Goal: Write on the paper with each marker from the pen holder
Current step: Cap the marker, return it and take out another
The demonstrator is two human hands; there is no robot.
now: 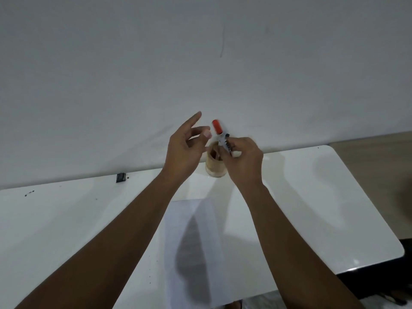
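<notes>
Glossy white table (312, 197), wooden pen holder (215, 167) near far edge, paper sheet (194, 253) at front, small black object (121, 177) far left

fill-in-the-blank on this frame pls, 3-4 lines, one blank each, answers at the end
1. The marker held in the right hand has a cap coloured ____.
2. The left hand is open and holds ____.
3. The pen holder stands on the white table, on the far side of the sheet of ____.
4. The cap is still ____ the marker.

Answers: red; nothing; paper; on
</notes>
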